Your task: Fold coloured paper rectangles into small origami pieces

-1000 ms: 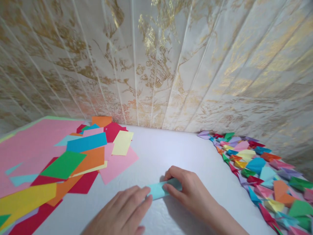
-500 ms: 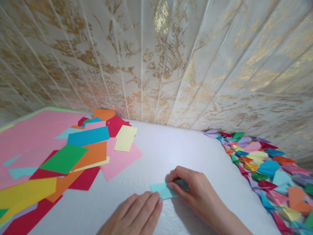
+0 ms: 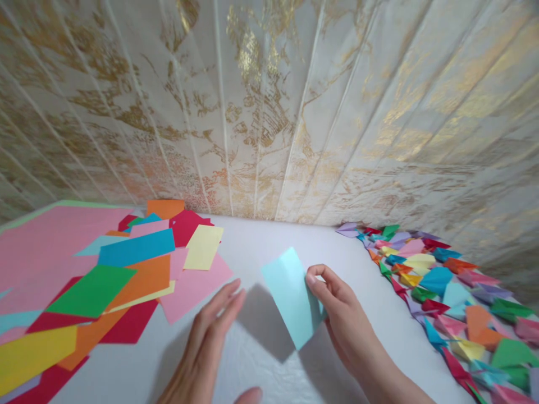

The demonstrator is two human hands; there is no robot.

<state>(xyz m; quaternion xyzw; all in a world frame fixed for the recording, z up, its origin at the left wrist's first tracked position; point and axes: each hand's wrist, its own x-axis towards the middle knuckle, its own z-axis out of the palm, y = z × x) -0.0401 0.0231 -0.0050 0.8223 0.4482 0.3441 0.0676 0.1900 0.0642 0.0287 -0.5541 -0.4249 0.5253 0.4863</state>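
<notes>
A light turquoise sheet of paper (image 3: 291,297) is tilted up above the white table, casting a shadow to its left. My right hand (image 3: 343,314) pinches it by its right edge between thumb and fingers. To the left of the sheet, my left hand (image 3: 206,342) hovers with fingers stretched out and thumb apart, touching nothing. Whether the sheet still bears a crease I cannot make out.
Loose coloured paper sheets, among them a green one (image 3: 91,290) and a blue one (image 3: 137,247), overlap on the left. Several folded paper pieces, such as an orange one (image 3: 482,327), crowd the right. Behind the white table (image 3: 248,241) hangs a gold-patterned curtain (image 3: 261,112).
The narrow folded turquoise strip is now a wider sheet, lifted off the table by my right hand. My left hand has let go and moved left. The view has shifted slightly.
</notes>
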